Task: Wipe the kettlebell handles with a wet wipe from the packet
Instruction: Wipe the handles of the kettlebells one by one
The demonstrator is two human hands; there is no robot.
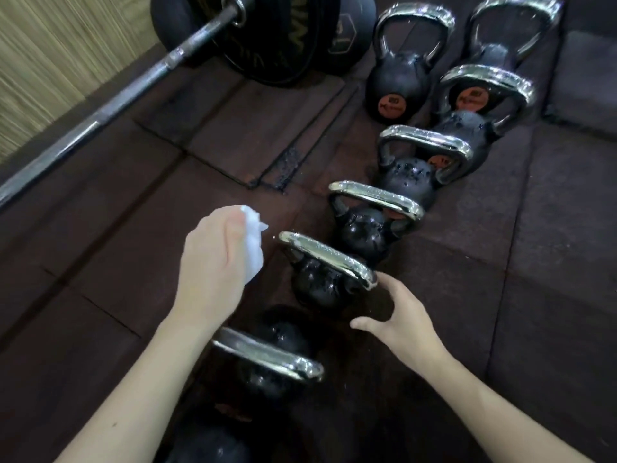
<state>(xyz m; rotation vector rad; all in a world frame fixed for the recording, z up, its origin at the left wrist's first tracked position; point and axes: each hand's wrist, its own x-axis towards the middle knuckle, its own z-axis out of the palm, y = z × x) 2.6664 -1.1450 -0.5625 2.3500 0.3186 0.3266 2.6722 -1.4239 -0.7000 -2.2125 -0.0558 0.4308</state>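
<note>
Several black kettlebells with chrome handles stand in a diagonal row on the dark rubber floor. My left hand (213, 259) grips a crumpled white wet wipe (252, 242) just left of the chrome handle (329, 259) of one small kettlebell, not touching it. My right hand (400, 315) hovers with spread, relaxed fingers at the right end of that same handle, fingertips close to it and holding nothing. A nearer kettlebell handle (267, 357) lies between my forearms. The wipe packet is not in view.
A barbell (110, 105) with black bumper plates (267, 38) lies across the upper left. Larger kettlebells (400, 78) stand at the back. A light wooden wall (40, 55) fills the far left. Bare rubber floor tiles (551, 262) spread to the right.
</note>
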